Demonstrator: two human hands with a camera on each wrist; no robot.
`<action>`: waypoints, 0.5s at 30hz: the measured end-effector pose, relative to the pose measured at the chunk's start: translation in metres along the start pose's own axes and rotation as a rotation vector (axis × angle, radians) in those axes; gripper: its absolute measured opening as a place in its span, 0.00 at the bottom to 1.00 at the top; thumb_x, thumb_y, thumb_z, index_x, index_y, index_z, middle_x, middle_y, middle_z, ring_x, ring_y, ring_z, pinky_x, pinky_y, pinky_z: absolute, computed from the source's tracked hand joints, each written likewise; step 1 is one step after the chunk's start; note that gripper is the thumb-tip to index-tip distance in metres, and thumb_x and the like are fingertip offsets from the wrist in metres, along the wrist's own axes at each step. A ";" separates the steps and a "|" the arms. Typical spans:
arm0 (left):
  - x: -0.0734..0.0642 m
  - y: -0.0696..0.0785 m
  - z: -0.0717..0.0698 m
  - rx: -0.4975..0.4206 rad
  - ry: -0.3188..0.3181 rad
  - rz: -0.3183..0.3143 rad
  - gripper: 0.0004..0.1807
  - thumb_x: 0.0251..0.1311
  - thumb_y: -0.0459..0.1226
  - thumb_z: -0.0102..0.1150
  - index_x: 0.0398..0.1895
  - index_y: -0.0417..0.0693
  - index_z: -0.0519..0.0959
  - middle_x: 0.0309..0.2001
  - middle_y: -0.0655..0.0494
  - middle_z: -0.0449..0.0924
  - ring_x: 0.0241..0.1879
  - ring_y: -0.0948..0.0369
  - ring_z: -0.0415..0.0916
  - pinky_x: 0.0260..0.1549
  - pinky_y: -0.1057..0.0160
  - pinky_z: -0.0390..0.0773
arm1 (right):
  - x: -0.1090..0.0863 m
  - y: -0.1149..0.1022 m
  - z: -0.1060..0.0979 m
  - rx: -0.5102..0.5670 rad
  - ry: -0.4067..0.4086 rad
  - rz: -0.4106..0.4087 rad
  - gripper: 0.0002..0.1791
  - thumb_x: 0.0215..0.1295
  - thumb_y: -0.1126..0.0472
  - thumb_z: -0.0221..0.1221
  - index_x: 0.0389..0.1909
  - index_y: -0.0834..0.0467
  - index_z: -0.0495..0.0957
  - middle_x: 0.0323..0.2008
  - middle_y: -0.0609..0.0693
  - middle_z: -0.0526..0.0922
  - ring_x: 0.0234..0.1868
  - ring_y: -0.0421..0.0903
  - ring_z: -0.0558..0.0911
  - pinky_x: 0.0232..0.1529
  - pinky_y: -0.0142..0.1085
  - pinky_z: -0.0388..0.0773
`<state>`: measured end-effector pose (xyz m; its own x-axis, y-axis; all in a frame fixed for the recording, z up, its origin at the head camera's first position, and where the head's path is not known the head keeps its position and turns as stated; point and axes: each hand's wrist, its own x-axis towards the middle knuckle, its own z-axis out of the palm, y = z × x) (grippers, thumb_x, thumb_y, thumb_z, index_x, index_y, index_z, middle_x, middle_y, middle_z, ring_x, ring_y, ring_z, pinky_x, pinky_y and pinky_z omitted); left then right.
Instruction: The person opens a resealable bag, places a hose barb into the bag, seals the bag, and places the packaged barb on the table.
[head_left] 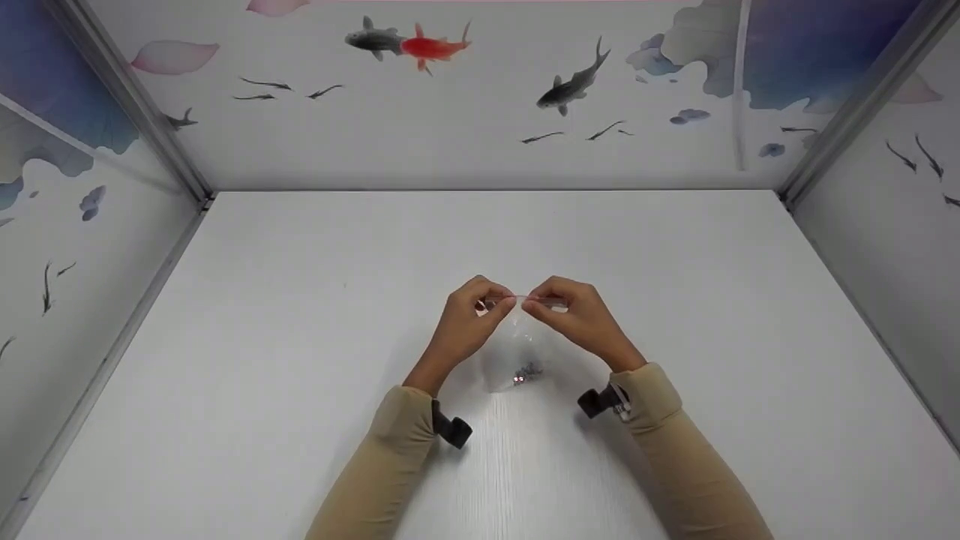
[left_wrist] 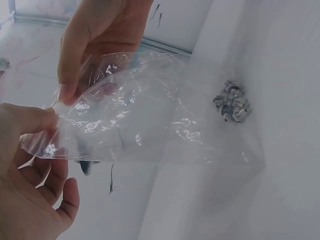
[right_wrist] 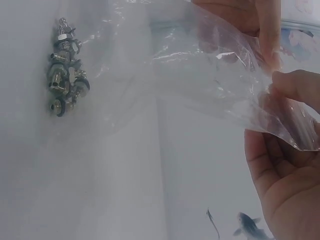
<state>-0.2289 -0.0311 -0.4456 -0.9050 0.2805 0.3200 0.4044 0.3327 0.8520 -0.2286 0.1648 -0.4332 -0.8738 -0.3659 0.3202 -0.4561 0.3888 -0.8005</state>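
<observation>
A clear plastic bag [head_left: 504,349] hangs between the two hands, its mouth uppermost. Small metal fittings [right_wrist: 64,75], several of them with threaded or barbed ends and dark rings, lie bunched at its bottom. My left hand [head_left: 466,321] pinches the bag's top edge between thumb and forefinger. Close beside it, my right hand [head_left: 583,319] pinches the same edge, thumb tip almost meeting the left one. In the left wrist view the other fingers of the left hand [left_wrist: 35,175] are curled loosely below the edge. Whether the mouth is sealed cannot be made out.
A white tabletop [head_left: 300,300] spreads around the hands. White panels [head_left: 480,142] printed with fish and lotus shapes stand along the back and both sides, joined by grey metal posts [head_left: 142,112]. Black wrist cameras [head_left: 454,432] are strapped at the sleeves.
</observation>
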 end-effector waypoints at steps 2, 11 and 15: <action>0.000 0.000 0.000 0.003 -0.001 0.004 0.09 0.65 0.41 0.59 0.39 0.44 0.82 0.36 0.52 0.77 0.36 0.62 0.70 0.42 0.61 0.72 | 0.001 0.007 0.000 0.012 0.001 -0.025 0.08 0.63 0.59 0.63 0.35 0.61 0.82 0.35 0.54 0.84 0.40 0.46 0.83 0.50 0.39 0.79; 0.001 -0.001 0.000 0.012 0.016 0.033 0.09 0.64 0.41 0.60 0.36 0.44 0.82 0.33 0.52 0.76 0.34 0.62 0.68 0.42 0.52 0.74 | 0.002 0.007 0.001 -0.060 0.038 -0.069 0.04 0.61 0.64 0.64 0.31 0.63 0.82 0.31 0.54 0.84 0.35 0.46 0.82 0.46 0.36 0.79; 0.001 -0.001 -0.001 0.042 0.018 0.049 0.08 0.62 0.40 0.61 0.34 0.45 0.83 0.32 0.53 0.76 0.33 0.62 0.67 0.39 0.53 0.73 | 0.002 0.007 -0.001 -0.072 0.038 -0.082 0.04 0.59 0.68 0.64 0.27 0.65 0.81 0.29 0.56 0.84 0.32 0.44 0.80 0.41 0.32 0.77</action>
<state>-0.2302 -0.0323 -0.4460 -0.8861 0.2813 0.3684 0.4530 0.3567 0.8171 -0.2337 0.1679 -0.4381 -0.8385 -0.3668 0.4030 -0.5357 0.4196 -0.7328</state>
